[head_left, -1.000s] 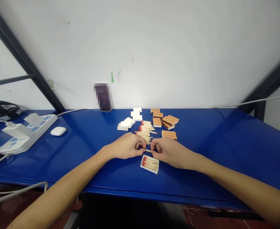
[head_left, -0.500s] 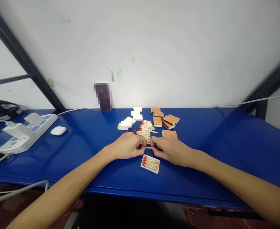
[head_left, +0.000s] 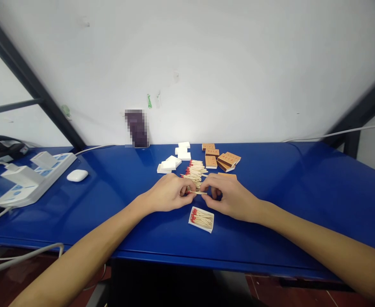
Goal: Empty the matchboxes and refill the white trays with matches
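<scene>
My left hand (head_left: 170,194) and my right hand (head_left: 227,194) meet over the near edge of a loose pile of red-tipped matches (head_left: 195,170) on the blue table (head_left: 117,200). Both pinch the same few matches (head_left: 198,192), held level between the fingertips. Just in front of my hands lies an open white tray (head_left: 202,219) partly filled with matches, red heads to the left. Behind the pile are several white empty trays (head_left: 174,160) and several orange matchbox sleeves (head_left: 221,159); one more sleeve (head_left: 227,174) peeks out behind my right hand.
A white power strip with plugs (head_left: 30,177) and a white earbud case (head_left: 77,175) sit at the left. A blurred dark object (head_left: 137,128) leans against the white wall. Cables run along the table's left and back edges.
Both hands have shifted a little away from me, towards the pile, lifting the pinched matches off the table. The filled tray has not moved.
</scene>
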Demonstrator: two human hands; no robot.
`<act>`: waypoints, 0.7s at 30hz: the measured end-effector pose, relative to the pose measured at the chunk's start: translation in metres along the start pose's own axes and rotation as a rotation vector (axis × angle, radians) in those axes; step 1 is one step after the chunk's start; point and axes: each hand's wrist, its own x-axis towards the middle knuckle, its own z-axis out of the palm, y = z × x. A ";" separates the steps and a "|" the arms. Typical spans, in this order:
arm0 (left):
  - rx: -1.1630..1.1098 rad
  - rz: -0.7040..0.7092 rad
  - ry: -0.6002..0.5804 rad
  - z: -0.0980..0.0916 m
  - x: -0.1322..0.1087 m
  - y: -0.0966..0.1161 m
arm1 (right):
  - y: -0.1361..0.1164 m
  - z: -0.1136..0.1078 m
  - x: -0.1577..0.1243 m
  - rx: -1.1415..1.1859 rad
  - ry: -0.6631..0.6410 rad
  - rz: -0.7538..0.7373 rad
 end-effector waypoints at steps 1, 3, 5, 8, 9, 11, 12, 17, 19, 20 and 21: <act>-0.011 0.002 0.010 0.000 0.000 0.000 | 0.000 0.000 0.000 0.018 0.007 -0.023; -0.027 0.005 0.026 0.000 0.000 0.001 | 0.000 0.001 -0.001 0.056 0.004 -0.069; -0.026 0.007 0.034 0.001 0.000 0.001 | 0.001 0.002 -0.001 0.075 0.005 -0.107; -0.014 0.019 0.043 0.002 -0.001 0.001 | 0.002 0.004 -0.001 0.074 0.026 -0.135; -0.009 0.026 0.047 0.003 -0.001 0.000 | 0.003 0.005 -0.001 0.068 0.036 -0.133; 0.010 0.047 0.062 0.003 -0.001 0.000 | 0.003 0.006 -0.001 0.049 0.056 -0.122; 0.028 0.057 0.074 0.002 -0.001 0.000 | 0.003 0.006 -0.001 0.038 0.069 -0.117; 0.135 0.079 0.136 0.002 -0.001 0.000 | 0.002 0.006 0.000 0.012 0.145 -0.110; 0.150 0.079 0.139 0.002 -0.001 0.000 | 0.001 0.005 0.000 0.018 0.137 -0.091; 0.152 0.079 0.139 0.002 -0.001 0.000 | 0.000 0.004 0.000 0.019 0.128 -0.079; 0.152 0.079 0.139 0.002 -0.001 0.000 | 0.000 0.004 0.000 0.019 0.120 -0.068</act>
